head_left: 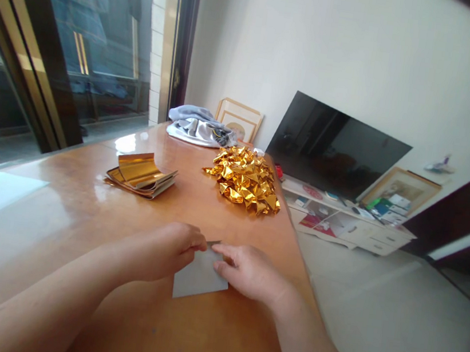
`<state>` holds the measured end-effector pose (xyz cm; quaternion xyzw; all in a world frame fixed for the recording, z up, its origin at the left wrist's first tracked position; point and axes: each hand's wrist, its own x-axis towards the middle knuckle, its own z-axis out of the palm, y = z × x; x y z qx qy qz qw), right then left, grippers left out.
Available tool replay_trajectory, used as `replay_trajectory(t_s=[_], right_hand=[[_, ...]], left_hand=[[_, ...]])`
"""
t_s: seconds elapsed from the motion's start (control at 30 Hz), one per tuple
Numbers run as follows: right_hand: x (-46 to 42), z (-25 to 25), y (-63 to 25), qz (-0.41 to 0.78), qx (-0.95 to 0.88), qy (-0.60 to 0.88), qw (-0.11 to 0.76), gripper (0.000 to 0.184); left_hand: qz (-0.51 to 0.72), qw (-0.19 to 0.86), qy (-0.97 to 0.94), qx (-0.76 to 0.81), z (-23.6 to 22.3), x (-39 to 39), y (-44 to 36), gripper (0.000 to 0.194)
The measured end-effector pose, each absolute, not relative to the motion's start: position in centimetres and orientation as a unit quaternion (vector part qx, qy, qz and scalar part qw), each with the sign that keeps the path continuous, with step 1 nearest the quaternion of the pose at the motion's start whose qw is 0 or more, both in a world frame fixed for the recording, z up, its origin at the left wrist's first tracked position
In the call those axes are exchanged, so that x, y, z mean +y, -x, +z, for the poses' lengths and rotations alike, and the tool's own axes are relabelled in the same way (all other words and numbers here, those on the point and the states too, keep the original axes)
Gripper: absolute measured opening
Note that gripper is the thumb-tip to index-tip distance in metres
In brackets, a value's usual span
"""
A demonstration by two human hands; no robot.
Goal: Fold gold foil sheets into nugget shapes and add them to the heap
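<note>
A pale sheet of paper lies on the wooden table in front of me, with a narrow darker fold at its far edge. My left hand is closed at the sheet's far left, its fingers bent and its thumb near them on the paper. From the right, my right hand rests on the sheet with index finger and thumb apart. Its index fingertip touches the folded edge. Beyond my hands stand a stack of gold foil paper at the left and a heap of folded gold foil pieces at the right.
The table has its right edge beside my right forearm. Bundled cloth and a picture frame are at its far end. A television stands on a white cabinet beyond. Glass doors are at the left.
</note>
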<state>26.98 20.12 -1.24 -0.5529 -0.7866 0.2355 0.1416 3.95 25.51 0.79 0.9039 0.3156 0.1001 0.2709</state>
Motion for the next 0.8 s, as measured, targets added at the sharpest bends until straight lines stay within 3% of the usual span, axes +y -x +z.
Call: replay_trajectory(t_s=[0.37, 0.57, 0.8], right_hand=[[20.02, -0.40, -27.61, 0.266, -0.777, 0.565, 0.075, 0.053], [19.85, -0.34, -27.92, 0.256, -0.777, 0.571, 0.069, 0.053], [19.90, -0.41, -27.92, 0.247, -0.784, 0.566, 0.066, 0.053]], left_hand=[[0.027, 0.259, -0.916, 0.304, 0.64, 26.00, -3.84, 0.033], [0.012, 0.212, -0.919, 0.333, 0.65, 25.52, -4.22, 0.044], [-0.007, 0.187, -0.906, 0.380, 1.18, 25.01, -4.14, 0.028]])
